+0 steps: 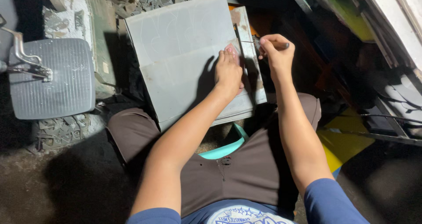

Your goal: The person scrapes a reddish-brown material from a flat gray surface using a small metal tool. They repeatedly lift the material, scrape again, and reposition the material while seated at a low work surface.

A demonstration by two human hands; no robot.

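Two bare hands work over a grey metal sheet (184, 61) that rests tilted across the seated person's knees. The right hand (277, 52) has its fingers closed around a thin pen-like tool (268, 43), whose tip meets the sheet's right edge. The left hand (228, 72) lies flat, fingers together, pressing down on the sheet just beside that tip. Faint curved lines mark the sheet's upper half. A grey ribbed pedal plate (52, 79) sits well apart to the left on the dark floor.
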